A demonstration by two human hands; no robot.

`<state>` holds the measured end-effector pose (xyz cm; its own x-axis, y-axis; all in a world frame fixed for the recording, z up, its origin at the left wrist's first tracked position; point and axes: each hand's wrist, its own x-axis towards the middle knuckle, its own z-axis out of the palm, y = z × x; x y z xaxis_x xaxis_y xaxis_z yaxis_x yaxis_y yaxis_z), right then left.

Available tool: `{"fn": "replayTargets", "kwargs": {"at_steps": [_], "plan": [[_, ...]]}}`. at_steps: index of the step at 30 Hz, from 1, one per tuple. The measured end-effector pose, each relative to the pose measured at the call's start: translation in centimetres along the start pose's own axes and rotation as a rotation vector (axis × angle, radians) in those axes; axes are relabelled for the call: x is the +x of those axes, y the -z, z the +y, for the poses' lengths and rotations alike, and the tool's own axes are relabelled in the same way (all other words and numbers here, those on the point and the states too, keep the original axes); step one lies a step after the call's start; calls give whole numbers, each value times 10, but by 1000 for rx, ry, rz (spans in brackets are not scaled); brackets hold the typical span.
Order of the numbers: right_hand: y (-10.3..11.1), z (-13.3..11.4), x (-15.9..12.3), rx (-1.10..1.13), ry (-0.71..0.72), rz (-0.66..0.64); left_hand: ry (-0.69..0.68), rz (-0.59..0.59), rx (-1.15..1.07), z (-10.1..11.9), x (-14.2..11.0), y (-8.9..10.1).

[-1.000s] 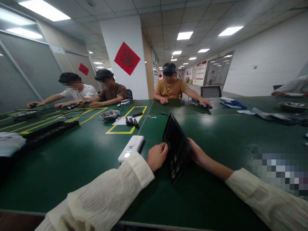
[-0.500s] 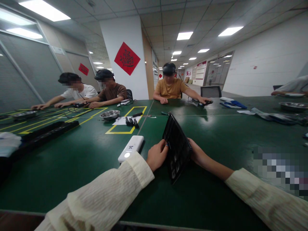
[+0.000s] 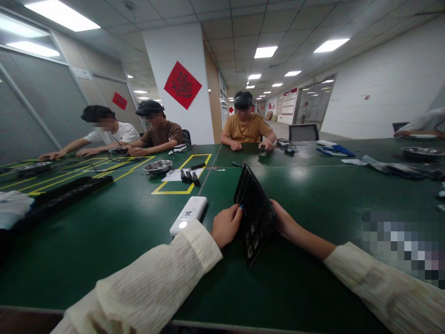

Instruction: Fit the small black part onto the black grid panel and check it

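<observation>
A thin black tray [image 3: 257, 213] with a grid of compartments stands tilted on edge above the table in front of me. Pale shapes show in its lower compartments. My right hand [image 3: 283, 218] grips its right side, the fingers hidden behind it. My left hand [image 3: 225, 225] is closed at the tray's left side, thumb and fingers pinched against the compartment face. A bit of blue shows at those fingertips, too small to name. Just left of this hand lies a white power bank [image 3: 188, 214] marked 26.
A metal bowl [image 3: 158, 167], several small black parts [image 3: 189, 177] and white paper lie near a yellow-taped rectangle. A long black tray [image 3: 69, 197] sits at left. Across the green table [image 3: 139, 260] are co-workers wearing headsets. Cloths and gloves [image 3: 392, 167] lie at right.
The co-worker opposite has drawn an outstretched hand back in front of the body, holding something small and dark. My hands and the black tray have hardly moved.
</observation>
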<state>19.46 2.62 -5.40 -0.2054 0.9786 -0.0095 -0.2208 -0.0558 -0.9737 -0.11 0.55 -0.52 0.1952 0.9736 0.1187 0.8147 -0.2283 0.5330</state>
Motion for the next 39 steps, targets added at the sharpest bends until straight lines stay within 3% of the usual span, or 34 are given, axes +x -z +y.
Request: {"fn": "replayTargets", "kwargs": {"at_steps": [23,39], "plan": [[3,3,3,7,5,-2,-58,-5,191,-1,-3,-1],[-2,-6,-5,25,-2,-39,-111,5,140,-2,-2,-1]]}}
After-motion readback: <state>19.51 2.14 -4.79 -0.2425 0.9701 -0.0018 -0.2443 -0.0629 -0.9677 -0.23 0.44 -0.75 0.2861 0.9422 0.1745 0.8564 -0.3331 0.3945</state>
